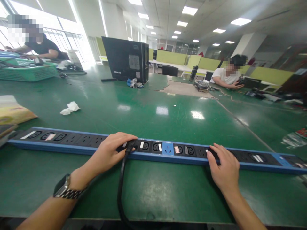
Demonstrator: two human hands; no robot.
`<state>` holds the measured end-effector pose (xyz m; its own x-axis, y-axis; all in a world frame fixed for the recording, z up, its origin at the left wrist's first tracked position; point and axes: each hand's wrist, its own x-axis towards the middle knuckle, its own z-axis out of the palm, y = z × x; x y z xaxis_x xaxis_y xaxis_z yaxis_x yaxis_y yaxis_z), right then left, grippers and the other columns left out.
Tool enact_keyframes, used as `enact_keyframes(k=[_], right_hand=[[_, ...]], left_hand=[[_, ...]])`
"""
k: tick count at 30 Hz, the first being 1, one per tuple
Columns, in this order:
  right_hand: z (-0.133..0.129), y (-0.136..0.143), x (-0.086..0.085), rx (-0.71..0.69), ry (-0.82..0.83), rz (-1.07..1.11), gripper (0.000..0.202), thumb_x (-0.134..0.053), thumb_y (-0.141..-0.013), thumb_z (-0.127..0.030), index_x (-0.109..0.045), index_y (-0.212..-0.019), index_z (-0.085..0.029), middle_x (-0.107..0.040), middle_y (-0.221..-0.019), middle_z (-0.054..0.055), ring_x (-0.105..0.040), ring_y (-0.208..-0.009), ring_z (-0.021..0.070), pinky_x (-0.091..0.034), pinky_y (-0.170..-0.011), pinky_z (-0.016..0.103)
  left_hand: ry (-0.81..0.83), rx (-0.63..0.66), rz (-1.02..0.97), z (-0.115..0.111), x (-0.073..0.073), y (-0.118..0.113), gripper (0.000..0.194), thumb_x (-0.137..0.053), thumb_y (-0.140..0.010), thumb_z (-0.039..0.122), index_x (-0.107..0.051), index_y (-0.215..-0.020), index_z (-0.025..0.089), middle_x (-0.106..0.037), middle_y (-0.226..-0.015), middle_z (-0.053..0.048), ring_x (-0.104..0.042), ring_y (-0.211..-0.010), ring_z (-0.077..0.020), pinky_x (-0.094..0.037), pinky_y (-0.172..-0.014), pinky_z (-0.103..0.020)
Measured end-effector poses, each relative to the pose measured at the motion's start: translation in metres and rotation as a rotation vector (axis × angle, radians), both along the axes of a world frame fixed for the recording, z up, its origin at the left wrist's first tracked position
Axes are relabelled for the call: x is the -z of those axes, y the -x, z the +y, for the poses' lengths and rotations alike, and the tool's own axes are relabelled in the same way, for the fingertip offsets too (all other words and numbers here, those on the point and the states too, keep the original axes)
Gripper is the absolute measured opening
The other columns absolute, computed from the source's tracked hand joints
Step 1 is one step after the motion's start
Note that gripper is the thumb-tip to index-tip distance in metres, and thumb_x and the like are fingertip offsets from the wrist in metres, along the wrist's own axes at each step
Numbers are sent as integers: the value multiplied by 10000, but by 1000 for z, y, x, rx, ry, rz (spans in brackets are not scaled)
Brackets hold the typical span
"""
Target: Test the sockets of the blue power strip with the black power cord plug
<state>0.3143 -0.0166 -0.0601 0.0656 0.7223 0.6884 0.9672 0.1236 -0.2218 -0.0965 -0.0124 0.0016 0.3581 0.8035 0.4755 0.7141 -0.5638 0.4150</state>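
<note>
A long blue and black power strip (148,156) lies across the green table (153,188). My left hand (111,150), with a watch (63,188) on its wrist, holds a black plug (130,146) at one of the strip's sockets. The plug's thick black cable (121,185) hangs down over the table's near edge. To the right, my right hand (224,163) rests over the strip, thumb and fingers apart at its near and far sides. White and pinkish stickers mark several sockets.
A black computer case (127,60) stands at the back, gloves (135,83) beside it. Crumpled tissue (70,108) lies left of centre. A green basket (33,73) with cables is at the far left. Two people sit across the table, left and right. A bottle (193,73) stands behind.
</note>
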Motion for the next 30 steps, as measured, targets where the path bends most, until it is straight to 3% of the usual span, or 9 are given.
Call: enact_keyframes(k=[4, 9, 13, 21, 30], right_hand=[[1, 0, 0, -8, -4, 15, 397, -452, -914, -481, -686, -1048, -190, -684, -1189, 101, -578, -1164, 291, -391, -1003, 462], [1, 1, 0, -16, 9, 35, 380, -464, -910, -460, -682, -1057, -186, -683, -1188, 107, -576, -1161, 289, -388, -996, 460], [1, 1, 0, -20, 14, 30, 381, -457, -913, -457, -679, -1065, -188, -676, -1202, 107, -565, -1170, 294, -378, -997, 460], [1, 0, 0, -25, 25, 48, 384, -455, -908, -465, -674, -1067, -193, -674, -1198, 107, -558, -1164, 293, -367, -994, 457], [1, 1, 0, -17, 24, 41, 387, -453, -905, -462, -678, -1066, -192, -676, -1196, 105, -559, -1167, 293, -367, -993, 455]], left_hand=[[-106, -175, -242, -4, -9, -24, 331, -601, -895, 372, -605, -1191, 224, -708, -1076, -41, -676, -930, -191, -528, -863, -311], [-34, 79, -121, 5, -10, -80, 298, -571, -914, 302, -636, -1187, 202, -721, -1040, -64, -661, -961, -199, -530, -855, -331], [41, 69, -106, 15, -2, -108, 291, -593, -893, 257, -650, -1175, 213, -730, -1036, -67, -658, -961, -217, -534, -844, -368], [28, 77, -116, 14, 2, -113, 322, -625, -847, 168, -658, -1162, 222, -728, -1061, -52, -642, -991, -219, -513, -865, -380], [67, 10, -148, 13, 3, -116, 310, -641, -838, 176, -670, -1144, 219, -723, -1027, -57, -635, -961, -228, -504, -846, -392]])
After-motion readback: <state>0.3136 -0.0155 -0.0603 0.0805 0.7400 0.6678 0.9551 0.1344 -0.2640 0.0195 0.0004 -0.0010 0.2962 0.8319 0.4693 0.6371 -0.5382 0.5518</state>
